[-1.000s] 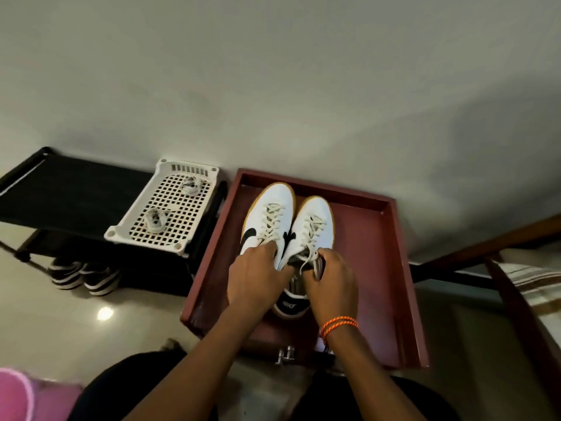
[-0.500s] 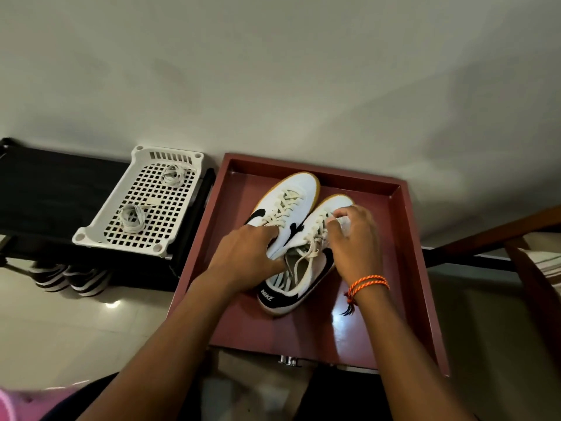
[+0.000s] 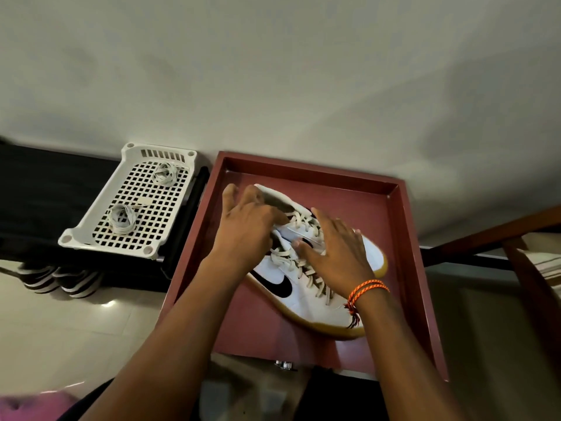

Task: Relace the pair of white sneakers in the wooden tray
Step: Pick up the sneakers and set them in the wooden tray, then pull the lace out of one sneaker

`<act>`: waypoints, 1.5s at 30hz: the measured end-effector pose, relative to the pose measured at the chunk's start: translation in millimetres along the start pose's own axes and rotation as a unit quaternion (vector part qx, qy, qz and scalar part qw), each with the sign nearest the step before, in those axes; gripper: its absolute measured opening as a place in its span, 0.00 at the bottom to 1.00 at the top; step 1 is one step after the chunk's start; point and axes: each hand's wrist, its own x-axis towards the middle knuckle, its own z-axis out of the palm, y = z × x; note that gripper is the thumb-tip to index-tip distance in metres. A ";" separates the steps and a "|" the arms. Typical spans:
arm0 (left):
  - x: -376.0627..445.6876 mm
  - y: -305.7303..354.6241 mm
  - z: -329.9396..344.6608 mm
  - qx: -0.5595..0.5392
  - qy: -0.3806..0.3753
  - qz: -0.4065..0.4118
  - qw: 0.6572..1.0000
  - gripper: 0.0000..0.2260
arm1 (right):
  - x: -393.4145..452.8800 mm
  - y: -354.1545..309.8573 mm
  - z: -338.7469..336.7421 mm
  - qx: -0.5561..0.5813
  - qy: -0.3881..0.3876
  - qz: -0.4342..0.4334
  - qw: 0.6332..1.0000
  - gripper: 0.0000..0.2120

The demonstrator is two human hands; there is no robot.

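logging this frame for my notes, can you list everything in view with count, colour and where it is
sneakers: 2, white with black swoosh and gum sole, laced, lying side by side in the tray, toes to the right
wooden tray: 1, reddish brown, on the floor against the wall
plastic basket: 1, white, perforated, on the black rack left of the tray
spare laces: 2 bundles, pale grey, in the basket
black rack: 1, black, at left by the wall
striped shoes: 1 pair, black and white, under the rack
wooden furniture: 1, brown, at right
thread bracelet: 1, orange, on the right wrist
left hand: on the far sneaker's heel end
right hand: fingers spread over the sneakers' laces
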 end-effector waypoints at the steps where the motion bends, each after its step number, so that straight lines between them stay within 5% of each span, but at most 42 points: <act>1: 0.4 3.5 0.9 0.002 0.014 0.000 1.000 0.23 | -0.1 0.3 -3.3 -0.014 0.002 0.009 1.000 0.38; 6: -1.2 17.9 9.9 0.038 0.108 -0.079 0.990 0.26 | -3.7 2.6 -22.2 -0.092 -0.012 0.057 0.994 0.39; 12: -11.1 36.2 11.4 -0.094 0.145 -0.185 0.967 0.15 | -13.0 13.4 -16.5 -0.114 0.014 0.105 0.988 0.33; 16: -10.1 38.6 7.0 -0.189 0.138 -0.138 0.962 0.14 | -28.5 13.6 -4.0 -0.078 0.046 0.131 0.987 0.36; 20: 0.5 25.7 5.3 -0.403 0.097 -0.062 0.908 0.19 | -42.6 12.6 5.8 -0.084 0.073 0.137 0.984 0.34; 25: -14.4 32.6 13.3 -0.256 0.094 -0.071 0.959 0.14 | -39.9 13.6 -1.1 -0.027 0.057 0.125 0.990 0.32; 30: -18.9 13.1 27.4 -0.272 -0.111 -0.045 0.955 0.34 | -31.2 12.7 1.4 -0.018 0.074 0.128 0.989 0.29; 32: -13.5 1.2 32.2 -0.287 -0.136 -0.024 0.948 0.40 | -27.4 13.4 1.8 -0.018 0.083 0.127 0.988 0.29; 45: -2.1 -10.1 38.0 -0.256 0.020 -0.093 0.962 0.26 | -26.0 26.7 -13.2 -0.052 0.112 0.153 0.980 0.31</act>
